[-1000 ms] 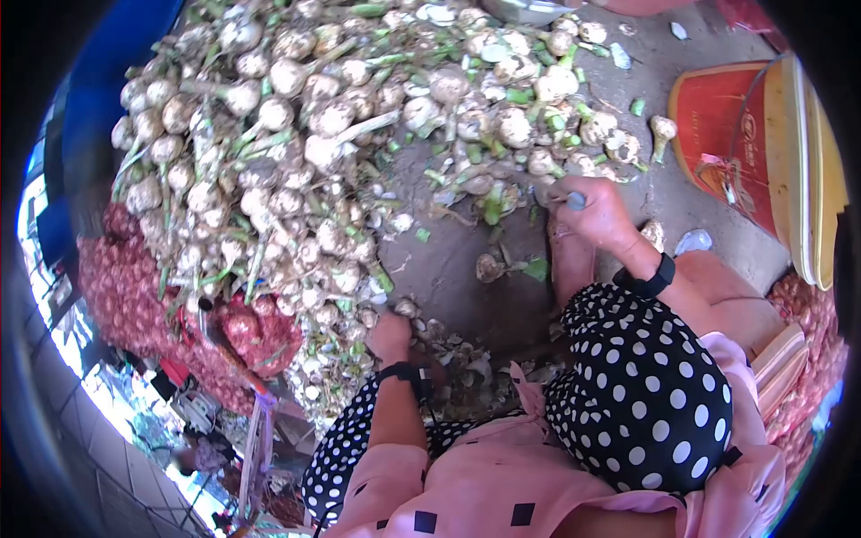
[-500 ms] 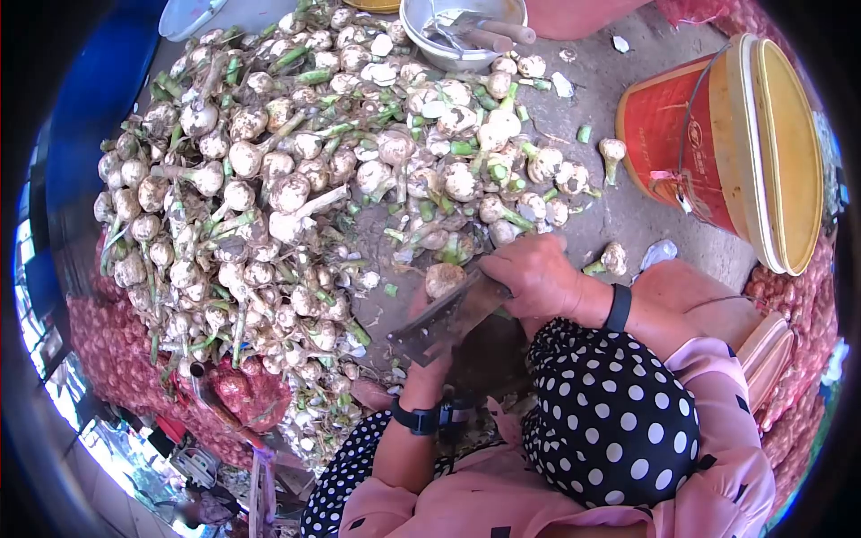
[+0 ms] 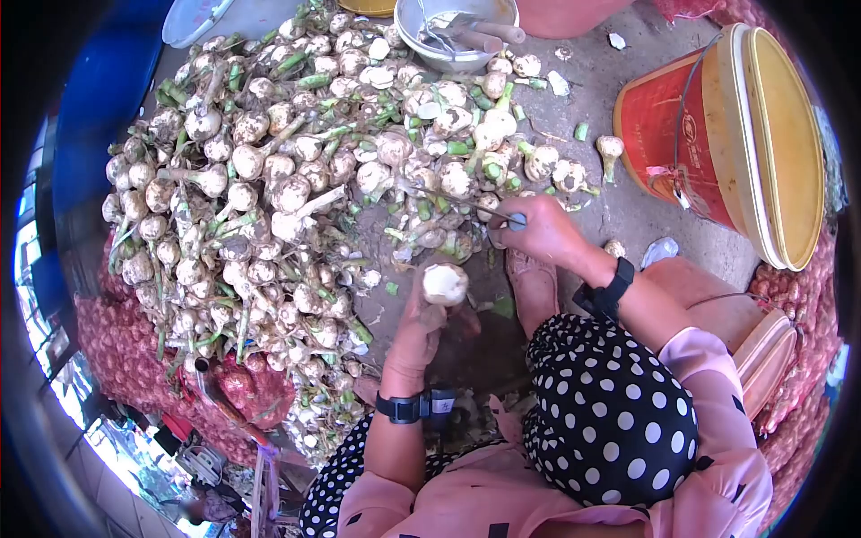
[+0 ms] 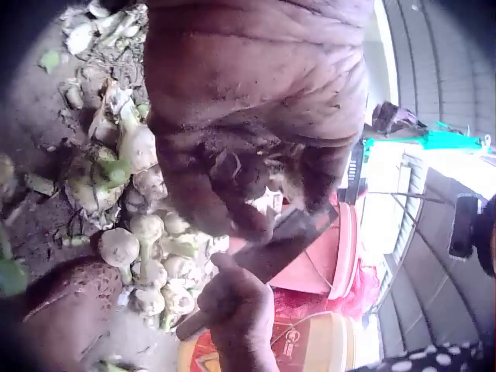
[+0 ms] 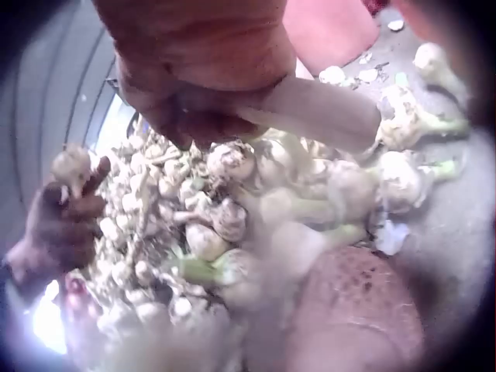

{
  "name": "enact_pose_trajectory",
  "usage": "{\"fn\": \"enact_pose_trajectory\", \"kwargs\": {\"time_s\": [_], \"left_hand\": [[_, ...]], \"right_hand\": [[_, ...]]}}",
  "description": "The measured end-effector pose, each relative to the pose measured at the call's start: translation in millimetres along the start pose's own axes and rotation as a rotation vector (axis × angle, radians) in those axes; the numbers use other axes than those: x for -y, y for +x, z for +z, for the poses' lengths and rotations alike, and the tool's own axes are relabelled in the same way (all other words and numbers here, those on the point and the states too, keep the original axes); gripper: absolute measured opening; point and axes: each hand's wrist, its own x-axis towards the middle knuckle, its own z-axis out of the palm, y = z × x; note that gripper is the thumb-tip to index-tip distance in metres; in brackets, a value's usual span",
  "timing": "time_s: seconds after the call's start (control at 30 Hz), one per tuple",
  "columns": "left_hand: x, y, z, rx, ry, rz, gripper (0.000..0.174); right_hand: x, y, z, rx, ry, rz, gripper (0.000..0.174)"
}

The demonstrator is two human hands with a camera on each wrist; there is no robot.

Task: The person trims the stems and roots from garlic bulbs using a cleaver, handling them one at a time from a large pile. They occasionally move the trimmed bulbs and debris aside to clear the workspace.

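Note:
My left hand (image 3: 415, 323) holds up a garlic bulb (image 3: 446, 284), its pale, smooth face turned upward. In the right wrist view the same bulb (image 5: 72, 165) sits in the fingers of that hand. To the right, my right hand (image 3: 545, 231) grips a broad-bladed knife by its handle (image 5: 325, 112). The knife's blade (image 3: 453, 199) points left over the garlic and is seen edge-on from the head; the left wrist view shows the flat of the blade (image 4: 291, 244). A large heap of garlic bulbs (image 3: 260, 193) with cut green stems lies beyond both hands.
A red and yellow bucket (image 3: 673, 130) stands at the right. At the back, a metal bowl (image 3: 417, 40) holds wooden-handled tools. Red mesh sacks (image 3: 134, 359) flank the heap, and a shoe (image 3: 535, 282) is beneath the right hand. Stem scraps litter the ground.
The left hand rose from the heap's near edge with a bulb. Half a second ago the knife was against the bulb; now the right hand has drawn the knife away, up and right.

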Motion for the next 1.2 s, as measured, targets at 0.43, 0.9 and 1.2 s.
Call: {"fn": "enact_pose_trajectory", "kwargs": {"time_s": [0.43,0.9,1.2], "left_hand": [[-11,8,8,0.229,1.095,0.781,0.029],[98,10,-202,-1.388,0.716,0.479,0.042],[89,9,-194,-0.756,-0.318,0.078,0.026]], "right_hand": [[-18,1,13,0.301,-0.129,-0.01,0.02],[-25,-15,26,0.123,0.281,0.26,0.013],[7,-18,26,0.206,-0.077,0.009,0.01]]}}
